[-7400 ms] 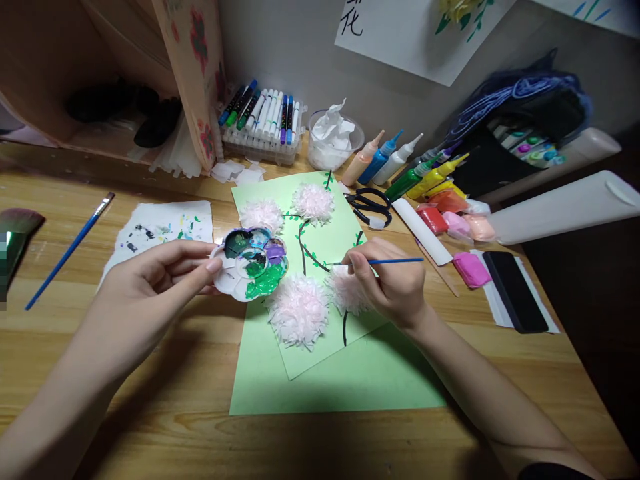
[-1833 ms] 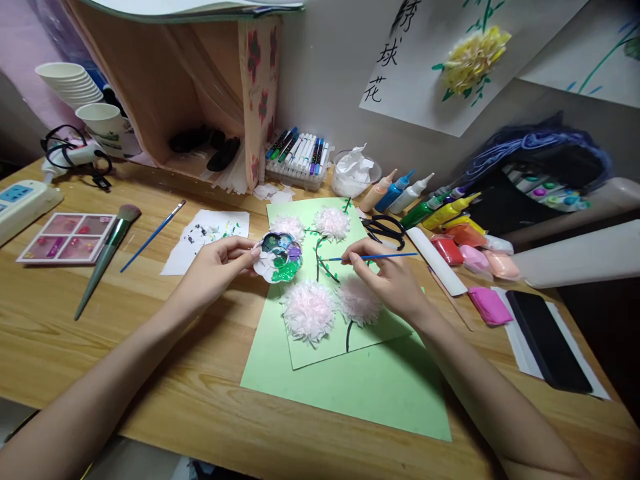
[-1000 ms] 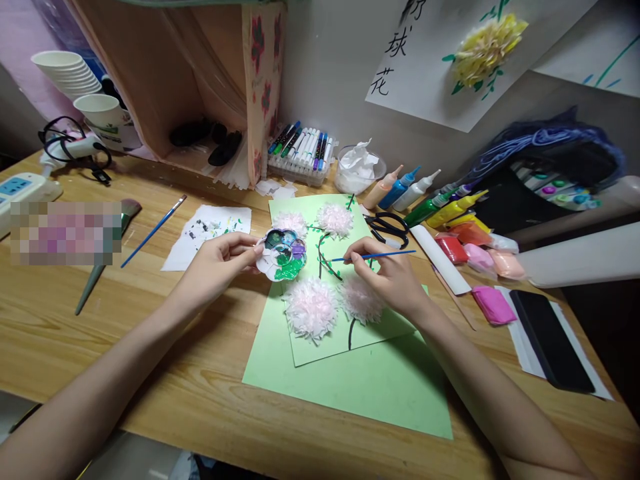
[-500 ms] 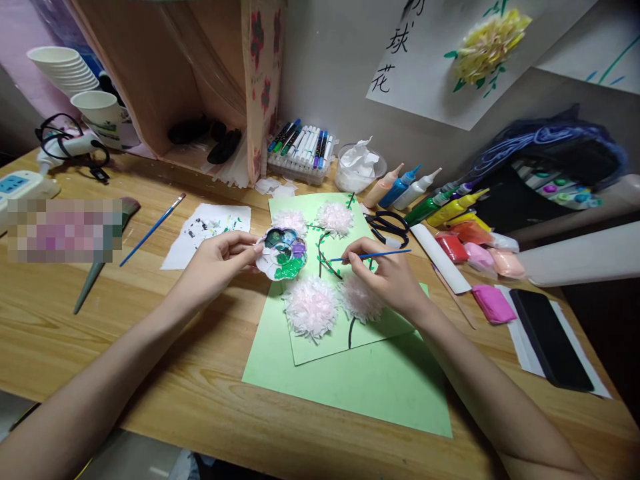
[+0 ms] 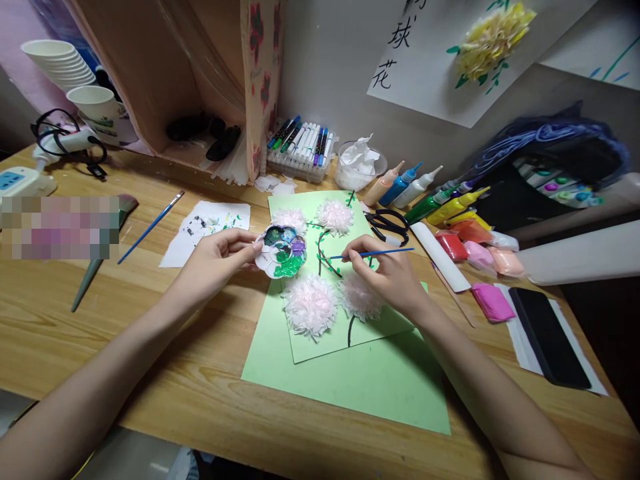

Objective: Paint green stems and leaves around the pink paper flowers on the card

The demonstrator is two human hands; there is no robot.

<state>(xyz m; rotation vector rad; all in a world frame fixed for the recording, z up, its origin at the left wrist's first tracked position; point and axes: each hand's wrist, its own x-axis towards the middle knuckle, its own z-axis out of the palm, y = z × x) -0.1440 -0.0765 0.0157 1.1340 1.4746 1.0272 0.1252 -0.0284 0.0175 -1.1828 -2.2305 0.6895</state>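
My left hand [image 5: 226,259] grips the edge of a flower-shaped paint palette [image 5: 281,252], thumb on top, with green, purple and dark paint in its wells. A thin blue paintbrush [image 5: 375,253] is pinched in my right hand [image 5: 383,270]; its tip points left at a painted black stem with small green leaves. Under both hands lies a light green card [image 5: 320,351] on a larger green sheet [image 5: 360,390]. Fluffy pale pink paper flowers sit on the card: one lower left [image 5: 311,307], one [image 5: 361,298] partly behind my right hand, and two along the top.
On the left lie a paint-marked paper scrap [image 5: 225,217], another blue brush [image 5: 150,227] and a wide brush [image 5: 90,283]. Black scissors [image 5: 390,227], paint bottles [image 5: 405,185], clay packets [image 5: 493,303] and a black phone [image 5: 550,337] are on the right. A marker box [image 5: 303,157] stands behind.
The brush tip has shifted very slightly left, near the stem's leaves. The palette stays in my left hand almost unmoved, and the whole view has shifted a little.
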